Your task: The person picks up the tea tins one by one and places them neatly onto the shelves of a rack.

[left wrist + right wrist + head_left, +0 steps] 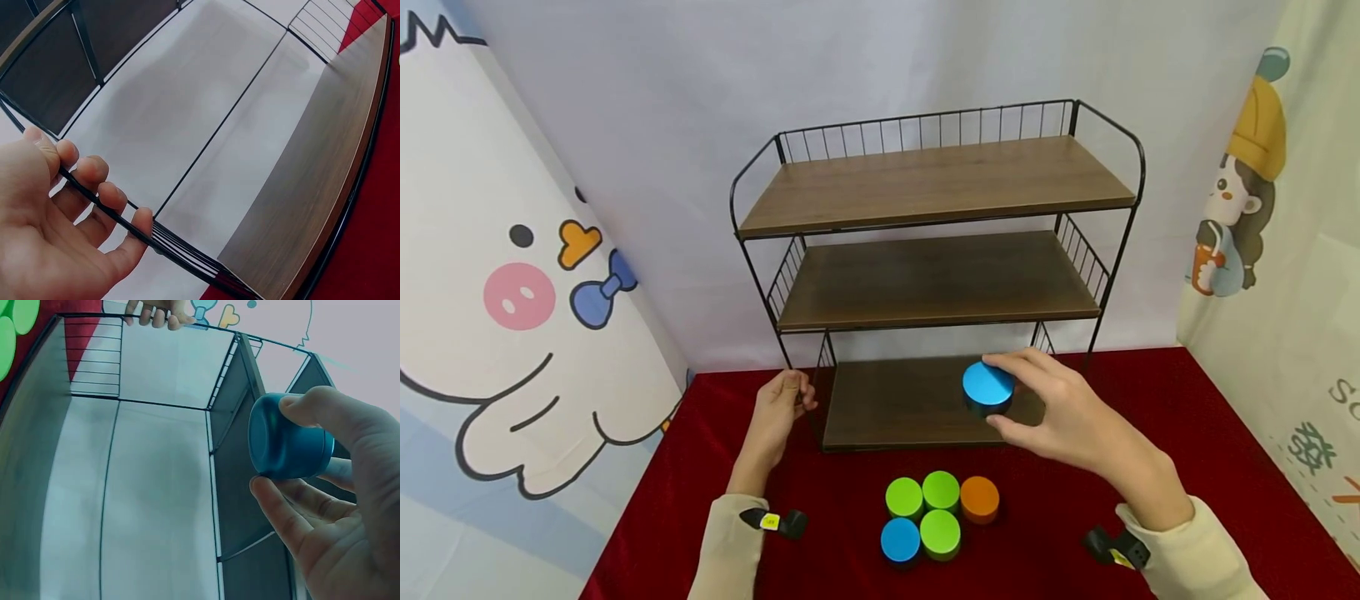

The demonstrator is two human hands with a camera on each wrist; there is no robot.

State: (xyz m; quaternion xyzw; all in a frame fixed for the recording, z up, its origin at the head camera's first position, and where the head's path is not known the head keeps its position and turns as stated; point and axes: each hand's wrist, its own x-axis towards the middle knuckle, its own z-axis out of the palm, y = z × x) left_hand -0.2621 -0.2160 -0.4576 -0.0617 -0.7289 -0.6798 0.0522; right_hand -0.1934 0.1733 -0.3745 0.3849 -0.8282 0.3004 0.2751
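Observation:
My right hand point(1060, 408) pinches a round blue tin point(988, 387) between thumb and fingers, in front of the bottom shelf. The right wrist view shows the tin's point(290, 434) smooth rounded side. At the rack's left side, my left hand point(69, 219) curls its fingers round the thin black metal post point(119, 215). The black wire rack point(936, 325) has three brown wood-look shelves. On the red cloth before it stand several tins close together: green tins point(941, 491), an orange tin point(980, 498) and another blue tin point(900, 540).
Red cloth point(1120, 500) covers the table. A pale curtain point(662, 167) hangs behind the rack. A printed cartoon sheet point(475, 208) stands on the left, another printed sheet point(1300, 350) on the right. Thin wire guards point(925, 133) edge the top shelf.

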